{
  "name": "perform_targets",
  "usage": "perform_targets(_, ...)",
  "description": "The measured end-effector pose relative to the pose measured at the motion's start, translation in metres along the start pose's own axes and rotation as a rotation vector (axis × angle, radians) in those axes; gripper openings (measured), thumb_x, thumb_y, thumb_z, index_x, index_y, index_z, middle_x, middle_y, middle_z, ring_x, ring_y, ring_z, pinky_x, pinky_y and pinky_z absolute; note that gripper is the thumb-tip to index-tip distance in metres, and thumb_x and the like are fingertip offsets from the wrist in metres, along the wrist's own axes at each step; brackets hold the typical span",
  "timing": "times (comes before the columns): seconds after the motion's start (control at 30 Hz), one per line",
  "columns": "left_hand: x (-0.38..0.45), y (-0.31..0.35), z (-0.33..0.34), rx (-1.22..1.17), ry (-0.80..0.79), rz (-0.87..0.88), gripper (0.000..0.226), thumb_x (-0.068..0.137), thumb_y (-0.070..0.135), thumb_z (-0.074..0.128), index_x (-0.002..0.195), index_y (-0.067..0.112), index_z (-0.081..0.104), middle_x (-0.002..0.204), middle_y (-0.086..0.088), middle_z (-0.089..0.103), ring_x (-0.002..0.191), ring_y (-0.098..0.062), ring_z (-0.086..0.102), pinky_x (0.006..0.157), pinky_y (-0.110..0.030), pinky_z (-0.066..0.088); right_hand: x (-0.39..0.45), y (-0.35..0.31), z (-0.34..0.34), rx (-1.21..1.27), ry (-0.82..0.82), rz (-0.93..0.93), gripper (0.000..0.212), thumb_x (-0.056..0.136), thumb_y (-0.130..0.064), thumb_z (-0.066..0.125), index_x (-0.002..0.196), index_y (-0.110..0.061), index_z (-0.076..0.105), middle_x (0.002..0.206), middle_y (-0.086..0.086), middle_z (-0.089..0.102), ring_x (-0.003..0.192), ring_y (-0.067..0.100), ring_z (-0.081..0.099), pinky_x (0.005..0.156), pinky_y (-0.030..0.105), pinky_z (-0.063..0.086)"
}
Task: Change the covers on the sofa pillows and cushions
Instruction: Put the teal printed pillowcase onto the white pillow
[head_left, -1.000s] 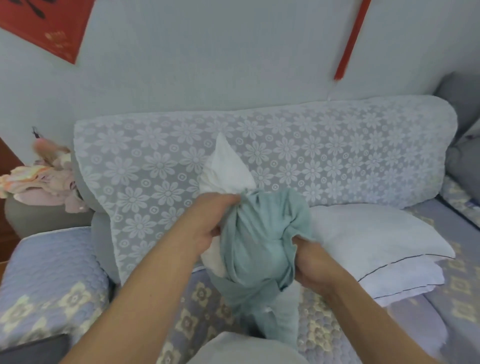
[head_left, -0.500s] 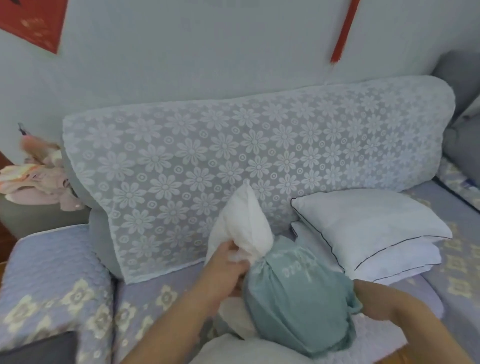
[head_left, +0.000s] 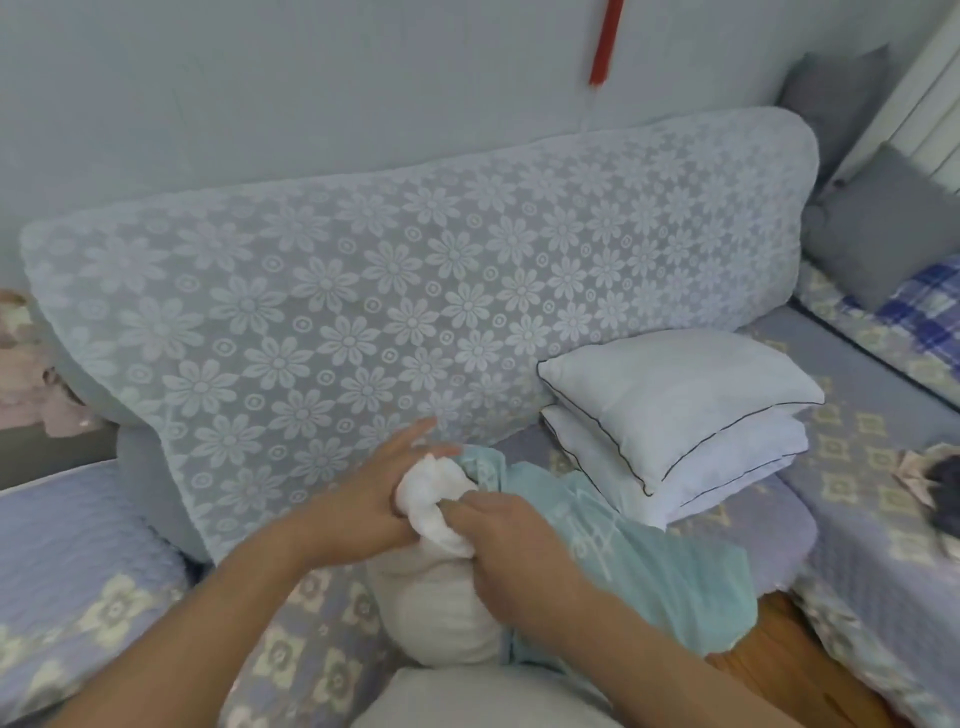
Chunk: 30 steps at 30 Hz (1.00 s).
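Note:
A white pillow insert (head_left: 441, 613) lies on the sofa seat in front of me, partly inside a light teal cover (head_left: 639, 561). My left hand (head_left: 374, 499) presses against the bunched white corner of the insert (head_left: 431, 488), fingers mostly straight and pointing toward the backrest. My right hand (head_left: 514, 540) grips the same bunched corner where it meets the edge of the teal cover. The far part of the insert is hidden inside the cover.
Two white pillows with dark piping (head_left: 680, 400) are stacked on the seat to the right. A lace floral throw (head_left: 395, 291) drapes the backrest. Grey cushions (head_left: 883, 228) and a blue plaid cloth (head_left: 924, 296) sit at the far right. Another pale pillow (head_left: 467, 701) lies near me.
The pillow has come down from upright onto the seat. My right hand moved from the far side of the cover to the insert's bunched corner. My left hand's fingers have straightened.

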<state>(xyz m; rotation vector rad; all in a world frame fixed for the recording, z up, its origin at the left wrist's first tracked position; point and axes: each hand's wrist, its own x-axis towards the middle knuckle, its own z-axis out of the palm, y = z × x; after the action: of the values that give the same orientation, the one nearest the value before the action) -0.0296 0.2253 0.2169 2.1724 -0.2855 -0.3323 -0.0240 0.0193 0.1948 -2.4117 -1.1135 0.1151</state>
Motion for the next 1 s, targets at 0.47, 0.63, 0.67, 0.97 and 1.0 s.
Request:
perform_targets(0.47,-0.066,-0.02,0.037,0.171,-0.029,0.305,0.035,0.092,0.006,0.062,0.11,0.034,0.071,0.105,0.018,0.068,0.101,0.002,0.059,0.092,-0.022,0.046,0.037,0.013,-0.017,-0.458,-0.617,0.473,0.029,0.09,-0.019,0.058,0.119,-0.014,0.058,0.12,0.007,0.062,0.108,0.028,0.061,0.085,0.037,0.048)
perform_targets(0.63,-0.064,0.008,0.039,-0.024,0.094,0.278,0.014,0.094,0.013,0.064,0.102,0.022,0.073,0.097,0.022,0.07,0.096,0.002,0.065,0.084,-0.024,0.051,0.085,-0.008,-0.033,-0.691,-0.181,0.225,0.029,0.086,-0.01,0.061,0.113,-0.017,0.052,0.103,0.003,0.056,0.093,0.025,0.061,0.065,0.033,0.041)
perform_targets(0.67,-0.059,0.019,0.043,-0.025,0.133,0.278,0.012,0.094,0.017,0.065,0.102,0.023,0.071,0.097,0.023,0.069,0.094,0.003,0.064,0.083,-0.022,0.049,0.091,-0.013,-0.031,-0.65,-0.087,0.156,0.028,0.084,-0.009,0.061,0.108,-0.018,0.049,0.094,0.002,0.053,0.083,0.025,0.06,0.061,0.033,0.037)
perform_targets(0.97,-0.058,-0.013,0.089,-0.351,0.661,-0.293,0.012,0.094,0.027,0.064,0.092,0.037,0.057,0.091,0.006,0.065,0.086,-0.02,0.063,0.077,-0.035,0.05,0.049,0.005,-0.011,-0.22,0.273,0.164,0.024,0.071,-0.013,0.073,0.091,-0.022,0.061,0.076,0.0,0.065,0.069,0.026,0.06,0.058,0.035,0.041)
perform_targets(1.0,-0.047,-0.019,0.086,-0.246,0.737,-0.384,0.023,0.088,0.028,0.071,0.088,0.033,0.048,0.09,0.006,0.056,0.08,-0.021,0.058,0.071,-0.036,0.049,0.047,0.0,-0.005,-0.23,0.333,0.076,0.026,0.066,-0.01,0.074,0.086,-0.019,0.061,0.073,-0.002,0.062,0.066,0.025,0.058,0.057,0.035,0.038)
